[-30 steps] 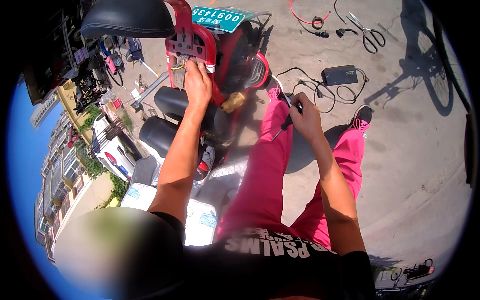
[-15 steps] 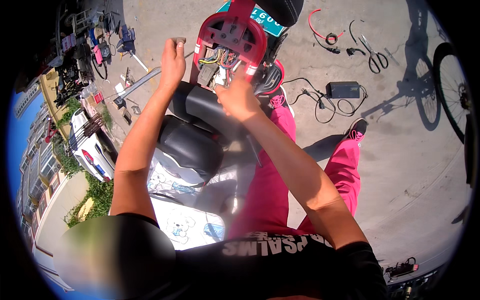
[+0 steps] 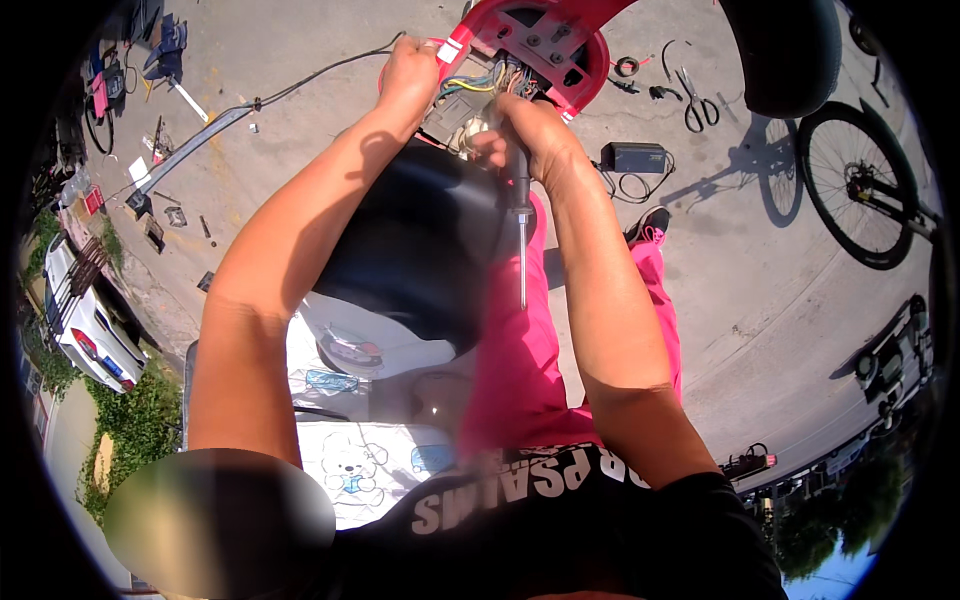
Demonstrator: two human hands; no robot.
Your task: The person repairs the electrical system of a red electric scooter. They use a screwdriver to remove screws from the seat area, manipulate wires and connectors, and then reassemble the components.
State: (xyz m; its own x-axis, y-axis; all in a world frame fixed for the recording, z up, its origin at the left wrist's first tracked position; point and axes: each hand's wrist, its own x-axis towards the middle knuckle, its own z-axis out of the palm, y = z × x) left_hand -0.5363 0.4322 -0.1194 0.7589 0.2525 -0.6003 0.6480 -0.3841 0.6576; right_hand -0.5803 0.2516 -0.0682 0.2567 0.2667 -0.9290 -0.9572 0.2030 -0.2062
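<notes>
My right hand is closed around a screwdriver with a dark handle. Its bare metal shaft points back towards me, above my pink trouser leg. The fingers are beside a bundle of coloured wires and pale connectors inside an opened vehicle body. My left hand is curled over the left side of the red frame, its fingertips partly hidden. A black seat lies just below both hands.
On the paved ground to the right are a black charger box with cords, scissors and a bicycle wheel. A long cable and scattered parts lie to the left. A white car stands farther left.
My left hand has come from beside the red frame onto it. The right hand has turned, bringing the screwdriver into clearer sight. The whole view has shifted, and the seat appears larger.
</notes>
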